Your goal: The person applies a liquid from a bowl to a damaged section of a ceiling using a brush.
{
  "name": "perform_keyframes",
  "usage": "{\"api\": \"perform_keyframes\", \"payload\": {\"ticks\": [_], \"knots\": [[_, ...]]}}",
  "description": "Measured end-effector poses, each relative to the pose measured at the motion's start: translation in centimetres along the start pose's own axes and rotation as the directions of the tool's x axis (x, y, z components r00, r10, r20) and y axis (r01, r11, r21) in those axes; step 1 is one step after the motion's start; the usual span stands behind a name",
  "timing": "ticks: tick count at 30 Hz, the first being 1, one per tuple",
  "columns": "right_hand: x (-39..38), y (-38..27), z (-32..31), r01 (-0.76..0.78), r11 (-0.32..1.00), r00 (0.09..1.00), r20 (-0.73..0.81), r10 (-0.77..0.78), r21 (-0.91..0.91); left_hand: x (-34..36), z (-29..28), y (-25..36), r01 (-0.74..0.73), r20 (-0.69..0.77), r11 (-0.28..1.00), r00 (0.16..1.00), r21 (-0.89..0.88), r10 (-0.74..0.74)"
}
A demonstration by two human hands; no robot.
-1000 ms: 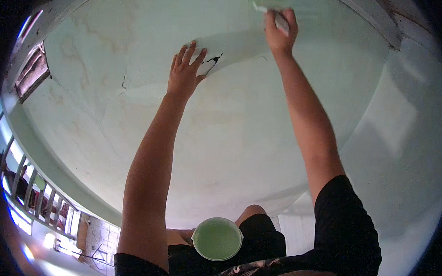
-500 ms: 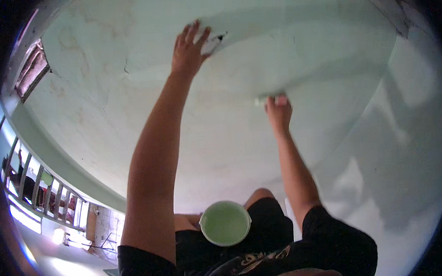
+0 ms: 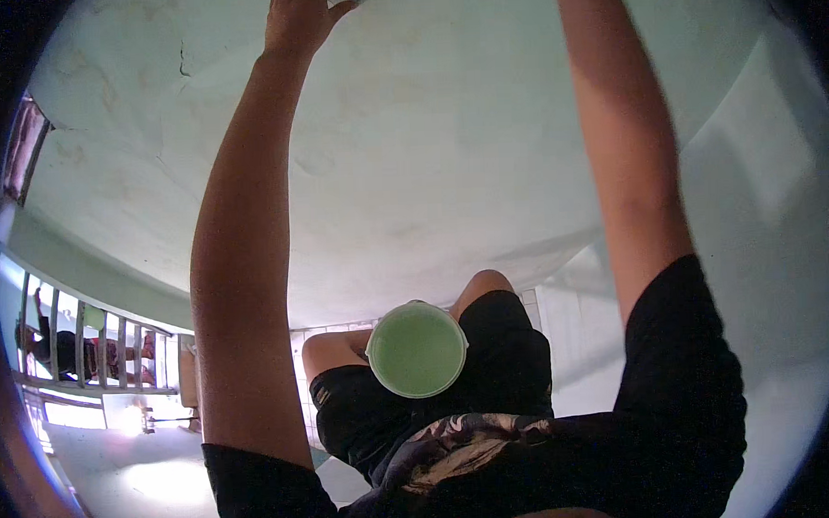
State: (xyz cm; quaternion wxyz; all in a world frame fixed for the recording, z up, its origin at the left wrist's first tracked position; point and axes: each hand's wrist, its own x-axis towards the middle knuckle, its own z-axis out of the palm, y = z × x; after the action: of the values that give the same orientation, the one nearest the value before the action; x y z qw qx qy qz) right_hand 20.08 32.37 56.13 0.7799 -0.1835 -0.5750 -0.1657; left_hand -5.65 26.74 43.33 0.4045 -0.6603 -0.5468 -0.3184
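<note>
My left hand point(image 3: 301, 21) reaches up against the pale green wall point(image 3: 446, 130), its thumb spread and its fingertips cut off by the top edge. Beside that thumb is a small whitish patch with a dark edge; whether it belongs to the wall I cannot tell. My right forearm point(image 3: 624, 115) stretches up past the top edge, so the right hand and anything in it are out of sight. A round bucket point(image 3: 465, 349) with a pale rim and light green contents point(image 3: 417, 346) sits at my lap, between my thighs.
Cracks point(image 3: 184, 61) and stains mark the wall. At the left, a person point(image 3: 66, 349) in dark clothes shows behind a barred railing point(image 3: 101, 352). A reddish-framed opening point(image 3: 25, 149) lies above it. Another pale wall point(image 3: 762, 274) rises at the right.
Both arms have shifted upward in the view. The right hand, which gripped a pale, pinkish block-like tool against the wall, has left the picture. The bucket appears higher.
</note>
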Motion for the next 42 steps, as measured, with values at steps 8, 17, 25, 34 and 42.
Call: {"api": "perform_keyframes", "payload": {"ticks": [8, 17, 25, 34, 42], "knots": [[-35.4, 2.1, -11.4, -0.768, 0.627, 0.632, 0.304, 0.712, 0.129, 0.3, 0.3, 0.2, -0.027, 0.043, 0.998, 0.999, 0.057, 0.025], [-46.9, -0.8, -16.4, -0.84, 0.517, 0.513, 0.07, 0.856, -0.165, 0.8, 1.9, -0.9, -0.244, -0.152, 0.966, 0.955, 0.088, 0.255], [-30.8, -2.4, -8.3, -0.664, 0.7, 0.728, 0.011, 0.686, 0.264, 2.4, 1.1, -1.7, -0.278, -0.074, 0.948, 0.954, 0.156, 0.292], [-49.9, -4.2, -17.3, -0.876, 0.48, 0.469, 0.163, 0.868, -0.038, 0.9, -0.2, -1.8, -0.196, 0.019, 0.972, 0.981, 0.129, 0.195], [-54.4, -6.4, -22.7, -0.913, 0.39, 0.331, 0.341, 0.88, -0.12, -11.5, 2.6, 7.1, 0.021, 0.073, 0.984, 0.997, -0.177, -0.009]]}}
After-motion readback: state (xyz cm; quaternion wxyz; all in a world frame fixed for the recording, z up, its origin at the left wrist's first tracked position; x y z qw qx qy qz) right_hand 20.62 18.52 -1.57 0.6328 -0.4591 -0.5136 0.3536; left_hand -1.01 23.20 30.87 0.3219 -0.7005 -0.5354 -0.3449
